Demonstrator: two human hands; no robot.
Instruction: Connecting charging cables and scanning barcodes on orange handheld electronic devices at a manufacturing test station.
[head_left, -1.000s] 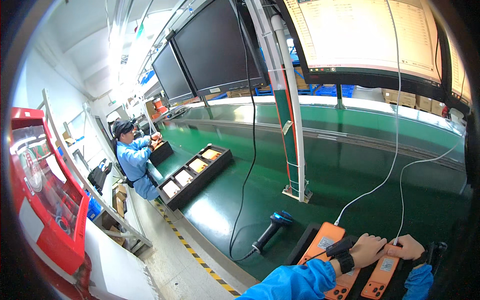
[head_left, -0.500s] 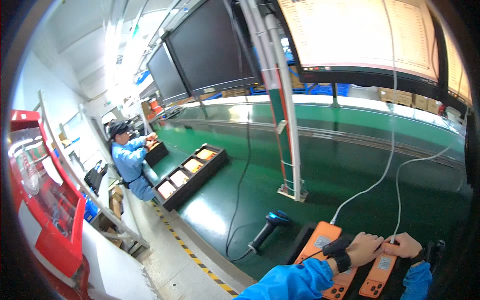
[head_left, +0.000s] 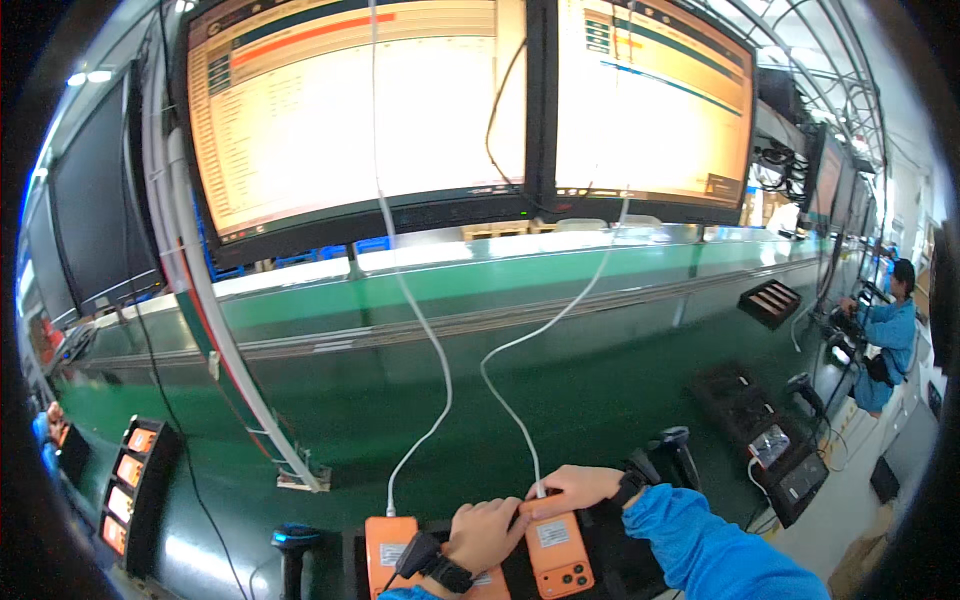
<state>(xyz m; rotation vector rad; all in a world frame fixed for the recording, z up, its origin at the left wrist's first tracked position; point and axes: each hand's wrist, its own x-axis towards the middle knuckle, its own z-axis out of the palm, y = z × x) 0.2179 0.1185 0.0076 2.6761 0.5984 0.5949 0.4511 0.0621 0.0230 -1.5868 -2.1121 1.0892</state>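
Three orange phones lie back up in a dark tray [head_left: 636,570] at the lower edge. The left phone [head_left: 388,550] and right phone [head_left: 560,555] each have a white cable plugged into the top end; the middle phone [head_left: 492,582] is mostly covered by my left hand [head_left: 485,535]. Bent fingers of that hand reach the upper left corner of the right phone. My right hand [head_left: 578,487] is closed over the same phone's top end, beside the cable plug [head_left: 540,488]. Both fingertips partly hide each other. Dark straps wrap both wrists.
Two lit monitors [head_left: 360,120] hang above the green bench [head_left: 330,400]. A barcode scanner [head_left: 294,545] stands left of the tray, another [head_left: 680,455] to the right. A post [head_left: 235,370] rises at left. Black trays [head_left: 755,420] and a co-worker in blue [head_left: 885,325] are at right.
My view has swung to the right, bringing both lit monitors and the right-hand co-worker into the picture. Both hands remain at the right phone, which stays cabled.
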